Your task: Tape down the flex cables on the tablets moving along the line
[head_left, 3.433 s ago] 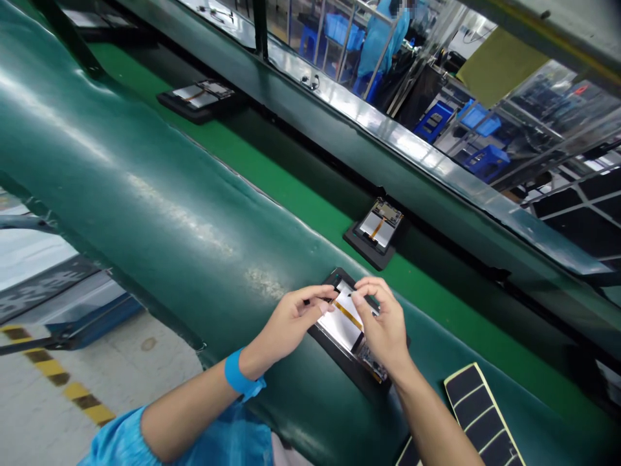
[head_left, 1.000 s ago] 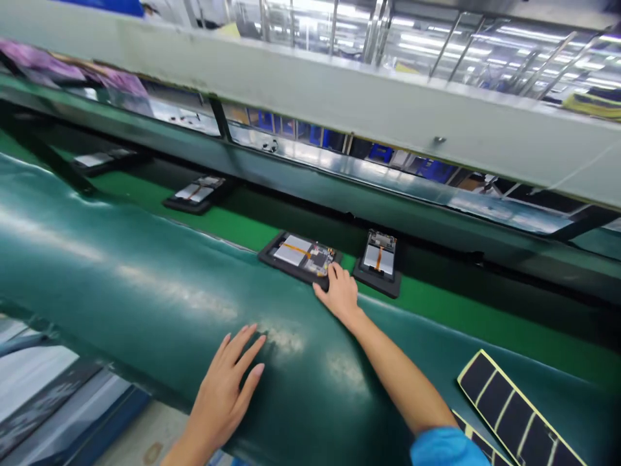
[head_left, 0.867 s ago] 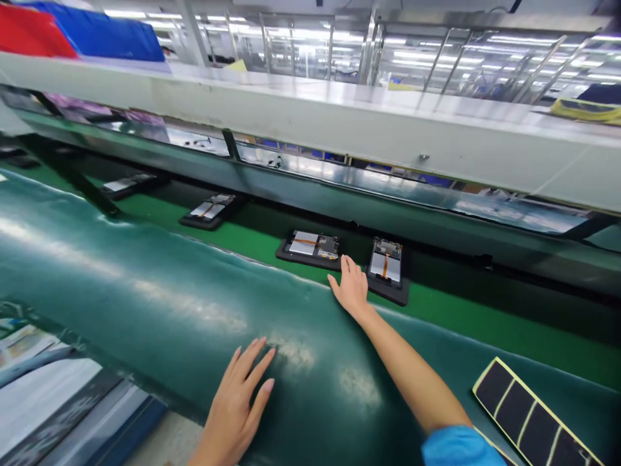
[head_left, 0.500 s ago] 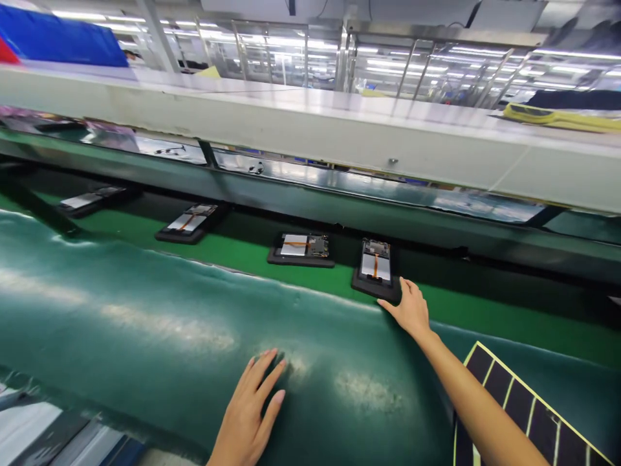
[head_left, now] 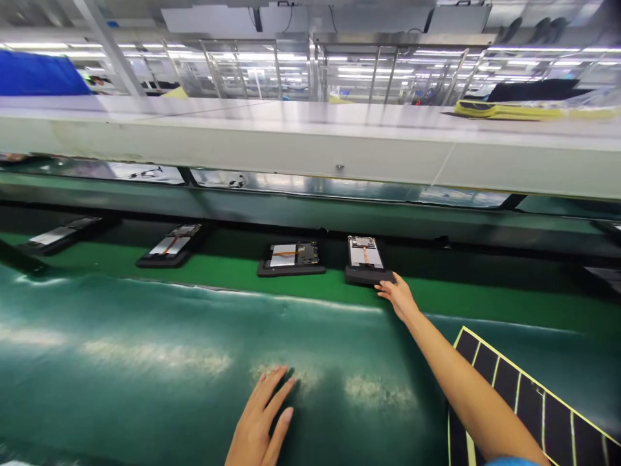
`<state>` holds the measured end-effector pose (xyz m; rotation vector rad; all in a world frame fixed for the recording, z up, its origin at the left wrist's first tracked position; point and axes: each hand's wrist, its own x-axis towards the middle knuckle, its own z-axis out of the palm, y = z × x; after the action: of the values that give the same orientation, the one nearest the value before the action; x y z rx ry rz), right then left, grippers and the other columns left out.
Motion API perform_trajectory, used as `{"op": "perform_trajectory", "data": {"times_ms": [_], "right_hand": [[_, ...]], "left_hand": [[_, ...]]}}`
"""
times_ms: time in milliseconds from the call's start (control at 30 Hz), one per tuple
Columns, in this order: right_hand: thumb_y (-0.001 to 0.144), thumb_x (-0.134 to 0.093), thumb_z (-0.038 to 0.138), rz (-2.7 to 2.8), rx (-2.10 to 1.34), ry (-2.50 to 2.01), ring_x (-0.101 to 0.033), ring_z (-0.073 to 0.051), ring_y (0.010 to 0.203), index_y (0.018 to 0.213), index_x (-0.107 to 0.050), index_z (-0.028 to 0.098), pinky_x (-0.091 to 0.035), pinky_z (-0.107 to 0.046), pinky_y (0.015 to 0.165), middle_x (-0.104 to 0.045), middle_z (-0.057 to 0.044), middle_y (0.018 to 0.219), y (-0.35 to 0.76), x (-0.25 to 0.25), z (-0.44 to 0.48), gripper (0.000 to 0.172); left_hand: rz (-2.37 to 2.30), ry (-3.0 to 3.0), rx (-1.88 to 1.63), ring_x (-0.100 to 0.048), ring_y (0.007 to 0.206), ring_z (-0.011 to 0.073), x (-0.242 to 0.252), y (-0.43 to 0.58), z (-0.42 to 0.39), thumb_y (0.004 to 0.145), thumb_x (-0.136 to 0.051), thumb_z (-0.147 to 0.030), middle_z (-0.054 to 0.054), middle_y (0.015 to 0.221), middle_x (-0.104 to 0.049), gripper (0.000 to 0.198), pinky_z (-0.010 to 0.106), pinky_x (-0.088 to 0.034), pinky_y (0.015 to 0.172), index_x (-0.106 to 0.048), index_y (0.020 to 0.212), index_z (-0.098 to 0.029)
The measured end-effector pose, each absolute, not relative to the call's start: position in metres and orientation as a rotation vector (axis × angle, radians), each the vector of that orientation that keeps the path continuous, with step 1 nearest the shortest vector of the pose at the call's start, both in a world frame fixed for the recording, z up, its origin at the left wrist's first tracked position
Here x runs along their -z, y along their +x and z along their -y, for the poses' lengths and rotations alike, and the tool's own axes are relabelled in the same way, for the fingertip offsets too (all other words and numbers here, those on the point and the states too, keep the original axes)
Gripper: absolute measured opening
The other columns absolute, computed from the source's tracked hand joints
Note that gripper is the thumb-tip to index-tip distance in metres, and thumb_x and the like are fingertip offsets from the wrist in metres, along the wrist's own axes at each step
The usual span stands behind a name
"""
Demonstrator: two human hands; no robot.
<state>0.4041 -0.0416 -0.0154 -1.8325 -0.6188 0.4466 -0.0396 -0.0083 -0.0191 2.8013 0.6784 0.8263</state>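
Observation:
On the green conveyor belt [head_left: 233, 275], an opened phone-like device [head_left: 365, 252] with a silver battery and an orange ribbon cable lies on a black foam tray [head_left: 363, 276]. My right hand [head_left: 400, 298] grips this tray at its near right corner, fingers bent around the edge. My left hand [head_left: 264, 414] hovers over or rests on the green mat [head_left: 169, 362], fingers apart and nothing in them. Just left of the gripped tray, a similar device [head_left: 294, 254] lies sideways on its own black tray.
Farther left on the belt are two more devices [head_left: 172, 244] [head_left: 63, 234] on trays. A sheet of black strips with yellow edging [head_left: 514, 395] lies under my right forearm. A long white shelf [head_left: 291, 142] runs above the belt, with yellow-edged material [head_left: 509, 110] on it.
The view has levelled and shifted, so the scene sits differently. My right hand remains at the tray's corner, its fingers drawn closer together. My left hand keeps nearly the same spread pose.

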Motion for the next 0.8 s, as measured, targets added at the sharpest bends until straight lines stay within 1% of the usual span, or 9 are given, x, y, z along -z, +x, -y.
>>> {"op": "perform_trajectory", "data": {"times_ms": [67,133,233,300,433,500,633,700,800], "right_hand": [[0.092,-0.064,0.041,0.475,-0.602,-1.669,-0.074,-0.02,0.076,0.113,-0.059,0.018,-0.057,-0.029,0.059,-0.069,-0.007,0.094,0.4,0.013,0.032,0.031],[0.097,-0.062,0.04,0.359,-0.708,-1.551,-0.071,-0.017,0.071,0.108,-0.061,0.016,-0.055,-0.026,0.055,-0.068,-0.006,0.093,0.395,0.012,0.023,0.027],[0.1,-0.062,0.039,0.241,-0.783,-1.411,-0.066,-0.012,0.073,0.112,-0.063,0.014,-0.057,-0.026,0.062,-0.067,-0.003,0.097,0.388,0.011,0.015,0.027],[0.101,-0.062,0.038,0.193,-0.797,-1.321,-0.065,-0.011,0.072,0.111,-0.064,0.014,-0.057,-0.026,0.062,-0.067,-0.002,0.096,0.385,0.009,0.018,0.026],[0.092,-0.073,0.035,0.16,-0.797,-1.177,-0.065,-0.012,0.061,0.097,-0.063,0.017,-0.049,-0.02,0.048,-0.067,0.0,0.077,0.371,0.001,0.043,0.021],[0.084,-0.081,0.035,0.166,-0.796,-1.137,-0.065,-0.013,0.058,0.094,-0.062,0.019,-0.046,-0.019,0.043,-0.067,0.001,0.074,0.359,-0.005,0.065,0.026],[0.072,-0.089,0.042,0.185,-0.79,-1.121,-0.065,-0.012,0.057,0.098,-0.066,0.019,-0.044,-0.019,0.044,-0.071,0.0,0.08,0.323,-0.018,0.12,0.042],[0.071,-0.088,0.045,0.188,-0.785,-1.136,-0.064,-0.012,0.058,0.102,-0.068,0.019,-0.044,-0.019,0.045,-0.072,-0.001,0.083,0.301,-0.023,0.149,0.046],[0.078,-0.083,0.048,0.179,-0.746,-1.179,-0.063,-0.013,0.061,0.107,-0.068,0.02,-0.044,-0.02,0.048,-0.072,-0.002,0.086,0.265,-0.023,0.187,0.043]], "left_hand": [[-0.648,2.804,-0.806,-0.059,0.133,0.0244,0.021,-0.039,0.008,0.099,-0.052,-0.031,0.004,0.148,-0.059,0.051,0.041,-0.052,0.109,-0.049,0.15,-0.032],[-0.612,2.806,-0.772,-0.058,0.134,0.0252,0.024,-0.039,0.007,0.099,-0.053,-0.03,0.004,0.149,-0.058,0.054,0.042,-0.052,0.11,-0.046,0.152,-0.033],[-0.542,2.817,-0.727,-0.058,0.134,0.0268,0.03,-0.039,0.006,0.098,-0.054,-0.029,0.004,0.151,-0.056,0.06,0.044,-0.053,0.109,-0.04,0.156,-0.035],[-0.504,2.825,-0.712,-0.059,0.133,0.0276,0.033,-0.039,0.005,0.098,-0.053,-0.029,0.004,0.151,-0.056,0.062,0.046,-0.055,0.107,-0.037,0.157,-0.036],[-0.501,2.815,-0.742,-0.062,0.13,0.0279,0.035,-0.039,0.002,0.098,-0.052,-0.031,0.003,0.148,-0.059,0.062,0.044,-0.059,0.103,-0.035,0.157,-0.039],[-0.496,2.795,-0.763,-0.063,0.128,0.0277,0.034,-0.037,0.002,0.098,-0.051,-0.032,0.002,0.147,-0.06,0.061,0.043,-0.06,0.102,-0.036,0.157,-0.039],[-0.462,2.753,-0.705,-0.063,0.129,0.028,0.029,-0.032,0.0,0.098,-0.051,-0.032,0.001,0.148,-0.059,0.062,0.045,-0.059,0.103,-0.035,0.157,-0.04],[-0.45,2.73,-0.705,-0.063,0.128,0.0291,0.027,-0.029,-0.002,0.098,-0.05,-0.033,0.001,0.148,-0.058,0.062,0.047,-0.059,0.102,-0.034,0.158,-0.04],[-0.42,2.699,-0.694,-0.064,0.127,0.029,0.03,-0.026,-0.006,0.098,-0.049,-0.033,-0.001,0.149,-0.058,0.062,0.048,-0.059,0.104,-0.034,0.158,-0.042]]}}
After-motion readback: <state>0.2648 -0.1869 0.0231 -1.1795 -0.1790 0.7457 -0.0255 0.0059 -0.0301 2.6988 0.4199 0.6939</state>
